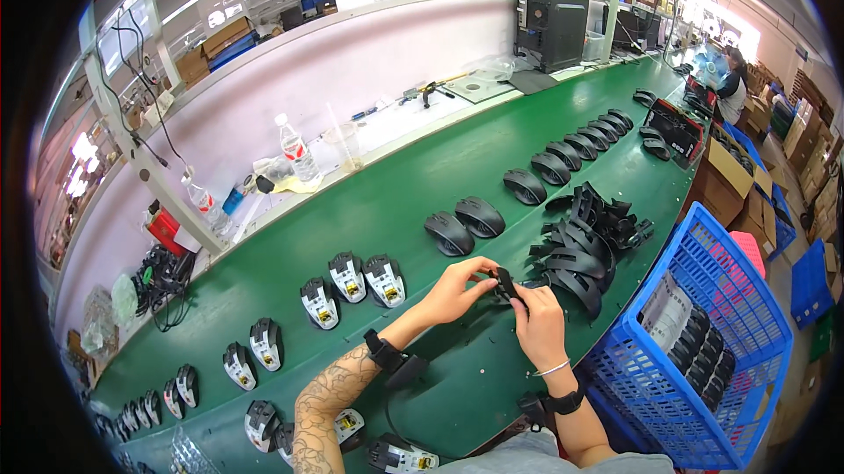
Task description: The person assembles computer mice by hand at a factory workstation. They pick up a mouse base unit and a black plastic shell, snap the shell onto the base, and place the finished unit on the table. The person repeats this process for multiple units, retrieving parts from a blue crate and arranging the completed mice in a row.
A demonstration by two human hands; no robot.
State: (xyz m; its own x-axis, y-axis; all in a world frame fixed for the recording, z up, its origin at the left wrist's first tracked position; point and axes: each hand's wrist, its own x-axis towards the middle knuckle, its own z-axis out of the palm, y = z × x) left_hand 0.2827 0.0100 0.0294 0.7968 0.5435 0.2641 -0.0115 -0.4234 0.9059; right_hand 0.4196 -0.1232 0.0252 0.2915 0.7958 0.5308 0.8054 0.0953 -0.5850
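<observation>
Fingers of my left hand [455, 291] and my right hand [541, 326] are closed on one small black plastic part [505, 284], held between them over the green bench. Its exact kind is hard to make out, as the fingertips cover much of it. Right beside my right hand lies a heap of curved black mouse shells [576, 254]. Beyond the hands sit two black computer mice [449, 234] with their covers on. To the left of my left hand are several open mice [384, 280] with white insides showing.
A blue plastic crate [633, 333] holding black mice stands at the right edge of the green bench [352, 210]. More covered mice [563, 156] line up toward the far right. Along the back ledge are a water bottle [297, 153] and a black computer tower [550, 30].
</observation>
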